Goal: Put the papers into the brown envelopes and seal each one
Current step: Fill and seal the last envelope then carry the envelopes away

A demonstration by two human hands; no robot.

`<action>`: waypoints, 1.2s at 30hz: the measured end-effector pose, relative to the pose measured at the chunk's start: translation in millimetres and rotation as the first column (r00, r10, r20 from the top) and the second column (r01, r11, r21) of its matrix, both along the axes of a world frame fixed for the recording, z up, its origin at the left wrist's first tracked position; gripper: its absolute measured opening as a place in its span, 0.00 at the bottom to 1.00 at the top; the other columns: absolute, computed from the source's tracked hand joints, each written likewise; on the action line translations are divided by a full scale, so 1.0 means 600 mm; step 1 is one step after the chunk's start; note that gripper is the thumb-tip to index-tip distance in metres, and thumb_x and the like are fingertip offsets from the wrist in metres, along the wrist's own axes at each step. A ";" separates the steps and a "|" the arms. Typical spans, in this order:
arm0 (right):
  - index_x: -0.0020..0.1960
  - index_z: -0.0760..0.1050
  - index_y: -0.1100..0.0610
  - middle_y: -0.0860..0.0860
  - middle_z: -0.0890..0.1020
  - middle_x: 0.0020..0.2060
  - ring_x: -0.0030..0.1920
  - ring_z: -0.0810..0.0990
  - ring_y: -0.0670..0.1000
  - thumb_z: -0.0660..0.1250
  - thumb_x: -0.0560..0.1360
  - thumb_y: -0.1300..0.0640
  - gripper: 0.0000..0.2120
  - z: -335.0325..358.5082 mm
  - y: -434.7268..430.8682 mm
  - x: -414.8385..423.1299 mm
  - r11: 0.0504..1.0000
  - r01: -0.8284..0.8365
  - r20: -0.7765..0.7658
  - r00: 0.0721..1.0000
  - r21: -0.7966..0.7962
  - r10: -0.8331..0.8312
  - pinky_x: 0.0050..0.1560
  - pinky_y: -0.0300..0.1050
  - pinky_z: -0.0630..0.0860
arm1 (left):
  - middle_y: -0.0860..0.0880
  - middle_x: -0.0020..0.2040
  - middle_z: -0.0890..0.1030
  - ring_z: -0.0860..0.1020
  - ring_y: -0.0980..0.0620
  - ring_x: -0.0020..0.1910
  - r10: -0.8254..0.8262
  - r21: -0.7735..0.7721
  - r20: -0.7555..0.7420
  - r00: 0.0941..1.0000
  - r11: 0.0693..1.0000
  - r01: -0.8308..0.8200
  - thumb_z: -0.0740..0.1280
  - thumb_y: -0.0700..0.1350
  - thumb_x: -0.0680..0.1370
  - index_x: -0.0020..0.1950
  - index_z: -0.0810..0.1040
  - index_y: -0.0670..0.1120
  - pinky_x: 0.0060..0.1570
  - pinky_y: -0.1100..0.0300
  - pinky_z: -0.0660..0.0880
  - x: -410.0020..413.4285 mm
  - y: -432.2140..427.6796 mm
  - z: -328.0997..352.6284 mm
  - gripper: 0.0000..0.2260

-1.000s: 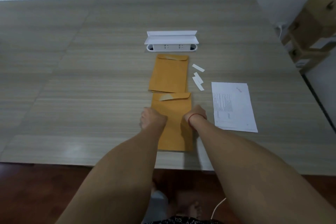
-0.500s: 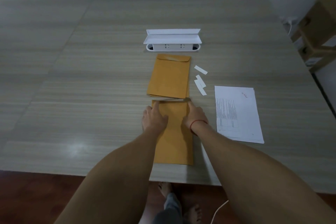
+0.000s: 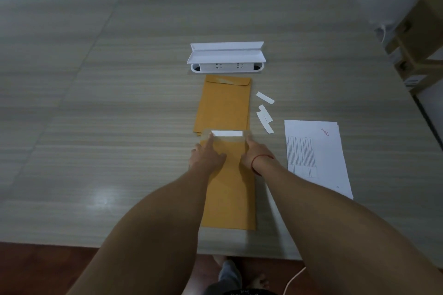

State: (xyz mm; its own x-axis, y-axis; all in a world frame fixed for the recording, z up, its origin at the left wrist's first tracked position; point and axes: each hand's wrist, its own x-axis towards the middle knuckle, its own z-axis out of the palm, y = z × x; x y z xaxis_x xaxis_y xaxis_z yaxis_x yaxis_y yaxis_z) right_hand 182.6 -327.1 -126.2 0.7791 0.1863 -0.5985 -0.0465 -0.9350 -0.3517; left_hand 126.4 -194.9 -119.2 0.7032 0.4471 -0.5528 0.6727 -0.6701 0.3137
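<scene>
Wooden table, hands on flap-open brown envelope.

We are seeing a brown envelope lying flat and lengthwise under both hands, its flap opened away from the fingertips and showing a white strip across it. Just beyond the fingertips a closed brown envelope stack is lying flat, its near edge tucked under that flap. To the right of the right hand, printed white papers are resting flat, slightly tilted.
</scene>
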 end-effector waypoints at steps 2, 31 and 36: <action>0.78 0.47 0.44 0.56 0.72 0.67 0.65 0.73 0.58 0.59 0.77 0.60 0.35 0.005 -0.007 0.001 1.000 -0.006 0.008 1.000 0.021 0.006 0.62 0.53 0.74 | 0.41 0.72 0.64 0.64 0.39 0.71 -0.015 0.017 0.014 1.000 1.000 0.015 0.65 0.55 0.76 0.78 0.49 0.56 0.66 0.44 0.67 0.003 -0.004 0.005 0.35; 0.69 0.63 0.60 0.59 0.72 0.66 0.66 0.72 0.59 0.72 0.72 0.51 0.31 -0.001 -0.319 0.008 0.758 0.653 -0.008 0.758 -0.009 -0.653 0.64 0.52 0.71 | 0.42 0.53 0.79 0.80 0.45 0.52 0.117 -0.365 0.073 0.990 0.927 -0.083 0.73 0.47 0.71 0.60 0.72 0.36 0.52 0.55 0.79 0.104 -0.304 -0.014 0.23; 0.62 0.74 0.62 0.58 0.78 0.61 0.61 0.77 0.58 0.69 0.73 0.56 0.19 -0.001 -0.296 0.007 0.810 0.587 -0.001 0.810 0.005 -0.587 0.57 0.46 0.75 | 0.42 0.60 0.78 0.77 0.42 0.59 0.114 -0.340 0.074 0.991 0.937 -0.082 0.73 0.48 0.70 0.65 0.69 0.38 0.58 0.49 0.78 0.094 -0.306 -0.029 0.28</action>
